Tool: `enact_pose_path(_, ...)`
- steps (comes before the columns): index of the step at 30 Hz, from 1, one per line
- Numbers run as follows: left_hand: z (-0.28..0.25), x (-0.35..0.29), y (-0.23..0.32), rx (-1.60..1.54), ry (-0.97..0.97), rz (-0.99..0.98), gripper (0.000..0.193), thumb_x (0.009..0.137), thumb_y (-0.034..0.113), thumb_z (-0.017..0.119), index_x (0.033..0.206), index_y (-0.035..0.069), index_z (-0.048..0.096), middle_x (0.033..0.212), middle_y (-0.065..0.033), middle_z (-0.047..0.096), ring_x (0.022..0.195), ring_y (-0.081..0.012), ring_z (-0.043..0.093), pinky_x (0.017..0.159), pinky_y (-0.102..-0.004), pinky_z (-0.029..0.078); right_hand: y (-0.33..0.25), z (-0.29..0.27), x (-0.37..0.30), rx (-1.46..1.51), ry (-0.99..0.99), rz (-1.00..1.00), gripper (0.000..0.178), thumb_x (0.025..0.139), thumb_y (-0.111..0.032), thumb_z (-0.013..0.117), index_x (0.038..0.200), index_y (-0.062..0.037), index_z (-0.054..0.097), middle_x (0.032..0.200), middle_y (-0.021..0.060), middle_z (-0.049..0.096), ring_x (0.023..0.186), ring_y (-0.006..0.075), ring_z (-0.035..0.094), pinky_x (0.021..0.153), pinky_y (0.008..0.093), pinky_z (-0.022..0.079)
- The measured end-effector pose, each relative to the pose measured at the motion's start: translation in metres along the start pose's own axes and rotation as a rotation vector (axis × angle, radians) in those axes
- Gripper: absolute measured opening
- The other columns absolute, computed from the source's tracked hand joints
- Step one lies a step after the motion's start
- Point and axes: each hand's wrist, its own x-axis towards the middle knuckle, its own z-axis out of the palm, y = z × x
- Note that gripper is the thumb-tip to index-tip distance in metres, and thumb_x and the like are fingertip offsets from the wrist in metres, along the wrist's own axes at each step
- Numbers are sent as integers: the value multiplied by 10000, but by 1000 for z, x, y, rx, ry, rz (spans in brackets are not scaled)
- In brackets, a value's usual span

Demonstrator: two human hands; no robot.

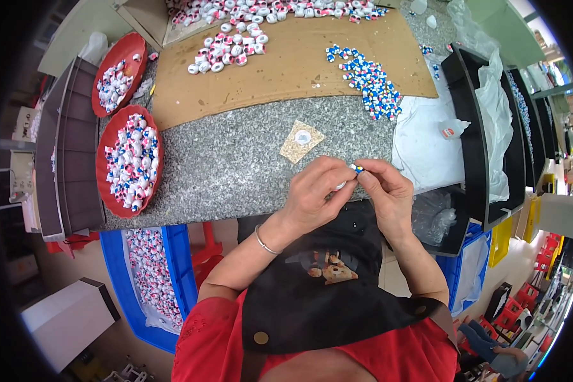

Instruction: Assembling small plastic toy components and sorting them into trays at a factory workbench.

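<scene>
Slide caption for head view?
Left hand and right hand meet at a blue-and-white piece; loaded red trays sit at left.

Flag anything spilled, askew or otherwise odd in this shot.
Only something minor: the pile of small blue-and-white pieces runs past the near edge of the brown cardboard, so its end looks slightly spilled. Nothing else clearly stands out.

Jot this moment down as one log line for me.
left hand: holding white piece | right hand: pinching tiny blue-white piece | beyond: cardboard sheet, granite countertop
</scene>
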Motion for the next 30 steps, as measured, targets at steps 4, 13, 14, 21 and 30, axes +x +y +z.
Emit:
enact_pose_path(4, -1, 2, 4, 88, -36, 23, 240, 654, -61, 688, 831, 45, 566, 783, -84, 580, 629, -200, 568, 494, -262, 440, 2, 0, -2, -48, -23, -53, 156, 862, 15, 544, 1005, 20, 605, 970, 52, 586, 898, 98, 556, 794, 209, 442)
enact_pose_path(13, -3, 1, -2, 25, -107, 25, 223, 668, -72, 671, 823, 44, 560, 785, -75, 564, 643, -178, 558, 515, -259, 434, 7, 1, -1, -112, 12, -134, 160, 851, 10, 567, 1003, 9, 619, 959, 47, 586, 873, 91, 562, 763, 199, 449)
enact_pose_path(14, -2, 0, -3, 5, -101, 47, 224, 672, -74, 670, 827, 45, 559, 786, -74, 564, 645, -174, 556, 518, -258, 433, 7, 1, -1, -113, 12, -135, 160, 851, 10, 567, 1003, 9, 619, 959, 47, 586, 873, 91, 562, 763, 199, 449)
enact_pose_path(21, -4, -2, 0, -24, -41, -45, 249, 683, -73, 676, 878, 42, 571, 794, -78, 571, 656, -177, 564, 528, -252, 436, 8, 2, -3, -10, 37, -41, 165, 853, -1, 564, 1010, 13, 615, 936, 37, 602, 882, 91, 554, 802, 220, 432)
enact_pose_path(30, -4, -1, 2, -138, -88, -315, 236, 716, -30, 668, 939, 24, 613, 791, -63, 591, 676, -132, 568, 544, -229, 445, 10, -6, 0, 23, 24, 82, 185, 850, -20, 571, 1027, 17, 610, 939, 61, 619, 879, 104, 574, 785, 238, 463)
